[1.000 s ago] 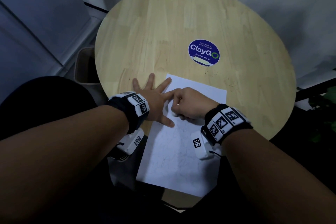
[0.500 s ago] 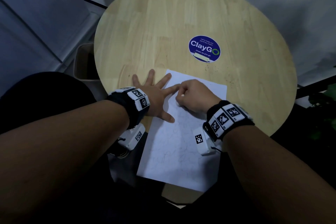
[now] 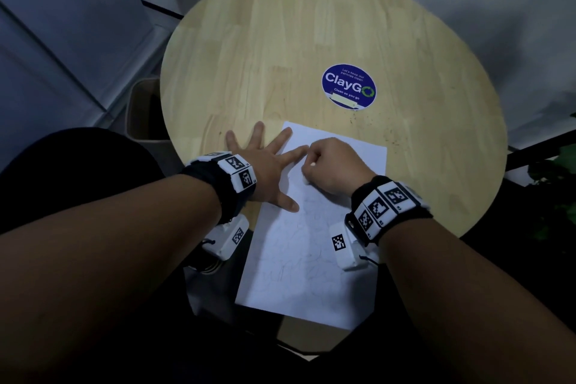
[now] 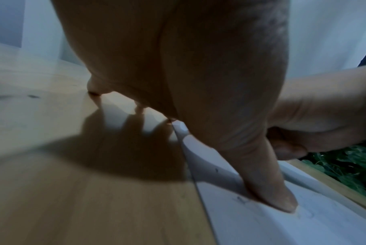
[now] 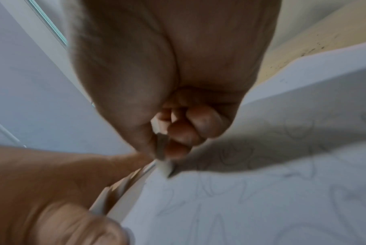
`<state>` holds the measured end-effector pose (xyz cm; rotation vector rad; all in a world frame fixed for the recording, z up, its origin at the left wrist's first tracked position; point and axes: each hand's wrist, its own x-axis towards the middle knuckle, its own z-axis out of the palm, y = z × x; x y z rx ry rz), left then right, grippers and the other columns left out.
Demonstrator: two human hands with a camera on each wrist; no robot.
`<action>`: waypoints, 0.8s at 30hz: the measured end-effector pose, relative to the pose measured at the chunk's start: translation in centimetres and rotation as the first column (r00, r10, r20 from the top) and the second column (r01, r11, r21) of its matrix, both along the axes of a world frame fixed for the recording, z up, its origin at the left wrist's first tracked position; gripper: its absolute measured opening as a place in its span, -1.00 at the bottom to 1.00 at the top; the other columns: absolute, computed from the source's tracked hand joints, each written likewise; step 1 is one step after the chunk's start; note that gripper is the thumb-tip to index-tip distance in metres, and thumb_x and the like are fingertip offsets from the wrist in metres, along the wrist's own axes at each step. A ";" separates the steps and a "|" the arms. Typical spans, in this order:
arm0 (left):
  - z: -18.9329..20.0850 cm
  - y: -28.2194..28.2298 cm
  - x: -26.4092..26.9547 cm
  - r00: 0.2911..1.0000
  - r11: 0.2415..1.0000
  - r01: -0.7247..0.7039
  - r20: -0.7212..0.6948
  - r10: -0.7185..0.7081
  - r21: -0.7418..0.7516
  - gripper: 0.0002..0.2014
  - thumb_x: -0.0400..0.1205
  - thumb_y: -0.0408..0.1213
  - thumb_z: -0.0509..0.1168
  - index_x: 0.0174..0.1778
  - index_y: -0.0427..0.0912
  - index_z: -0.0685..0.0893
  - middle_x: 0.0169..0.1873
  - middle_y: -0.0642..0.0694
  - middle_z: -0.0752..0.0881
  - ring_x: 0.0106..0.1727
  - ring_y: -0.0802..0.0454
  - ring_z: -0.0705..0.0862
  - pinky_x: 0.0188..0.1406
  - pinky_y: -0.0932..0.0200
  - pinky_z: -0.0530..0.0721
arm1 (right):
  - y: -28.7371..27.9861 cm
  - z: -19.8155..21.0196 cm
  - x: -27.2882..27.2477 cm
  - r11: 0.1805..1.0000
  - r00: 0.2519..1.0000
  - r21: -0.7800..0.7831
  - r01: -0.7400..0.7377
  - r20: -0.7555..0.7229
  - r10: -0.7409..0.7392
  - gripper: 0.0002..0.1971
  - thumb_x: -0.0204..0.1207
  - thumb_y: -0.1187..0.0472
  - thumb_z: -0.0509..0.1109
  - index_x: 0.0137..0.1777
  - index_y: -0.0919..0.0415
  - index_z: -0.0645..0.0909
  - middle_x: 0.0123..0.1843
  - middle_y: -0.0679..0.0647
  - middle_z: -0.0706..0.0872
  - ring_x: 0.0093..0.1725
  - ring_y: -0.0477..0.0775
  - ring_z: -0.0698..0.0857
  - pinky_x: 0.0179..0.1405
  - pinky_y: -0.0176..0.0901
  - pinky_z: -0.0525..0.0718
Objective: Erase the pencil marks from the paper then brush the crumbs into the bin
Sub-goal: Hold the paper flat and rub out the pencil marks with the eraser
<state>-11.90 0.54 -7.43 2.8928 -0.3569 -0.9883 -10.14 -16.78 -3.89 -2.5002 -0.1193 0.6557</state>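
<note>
A white sheet of paper (image 3: 305, 259) with faint pencil scribbles lies on the round wooden table (image 3: 280, 40), its near end hanging over the table's edge. My left hand (image 3: 268, 162) lies flat with fingers spread, pressing the paper's left edge; the thumb (image 4: 268, 187) is down on the sheet. My right hand (image 3: 330, 165) is curled round a small white eraser (image 5: 164, 165), whose tip touches the paper near its upper left. Pencil marks (image 5: 251, 182) show across the sheet in the right wrist view.
A beige bin (image 3: 143, 112) stands on the floor at the table's left. A blue round ClayGo sticker (image 3: 348, 86) is stuck to the tabletop beyond the paper. Dark specks (image 3: 389, 134) dot the wood right of the paper. A green plant (image 3: 558, 178) sits at far right.
My right hand with the eraser has moved up the sheet, away from me, towards the paper's far edge. The left hand stays flat in the same spot.
</note>
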 end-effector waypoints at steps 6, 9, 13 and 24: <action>0.0 0.0 -0.1 1.000 1.000 0.012 -0.002 -0.012 0.007 0.28 0.28 0.72 0.35 0.68 0.58 -0.43 0.77 0.21 -0.52 0.77 -0.42 -0.50 0.47 -0.91 -0.20 | 0.0 0.9 -0.5 0.994 0.968 -0.019 -0.111 -0.226 0.104 -0.90 0.55 0.40 0.45 -0.18 0.29 0.76 -0.32 0.18 0.87 -0.41 0.09 0.80 -0.35 -0.05 0.78; 0.1 -0.1 0.0 1.000 1.000 0.004 -0.003 -0.004 0.009 0.27 0.30 0.70 0.36 0.69 0.58 -0.42 0.77 0.19 -0.51 0.77 -0.41 -0.49 0.48 -0.90 -0.20 | -0.1 0.1 0.2 0.999 1.000 -0.036 -0.008 -0.009 0.007 -0.88 0.56 0.33 0.42 -0.17 0.18 0.75 -0.22 0.05 0.87 -0.15 0.07 0.84 -0.12 -0.02 0.83; 0.1 0.0 0.0 1.000 1.000 0.001 -0.005 -0.001 0.002 0.28 0.29 0.70 0.36 0.69 0.58 -0.42 0.77 0.19 -0.51 0.77 -0.41 -0.50 0.48 -0.90 -0.21 | -0.1 0.2 0.0 0.999 0.996 -0.004 -0.049 -0.068 0.049 -0.87 0.58 0.33 0.45 -0.19 0.15 0.68 -0.19 0.13 0.85 -0.20 0.08 0.82 -0.21 -0.05 0.76; 0.1 -0.1 -0.1 1.000 1.000 0.019 -0.004 -0.019 0.024 0.28 0.29 0.72 0.34 0.68 0.58 -0.44 0.76 0.21 -0.53 0.77 -0.42 -0.49 0.48 -0.91 -0.19 | -0.3 0.7 -0.5 0.999 0.962 0.024 -0.032 -0.271 0.038 -0.89 0.56 0.42 0.47 -0.19 0.29 0.72 -0.37 0.19 0.83 -0.49 0.07 0.70 -0.50 -0.13 0.60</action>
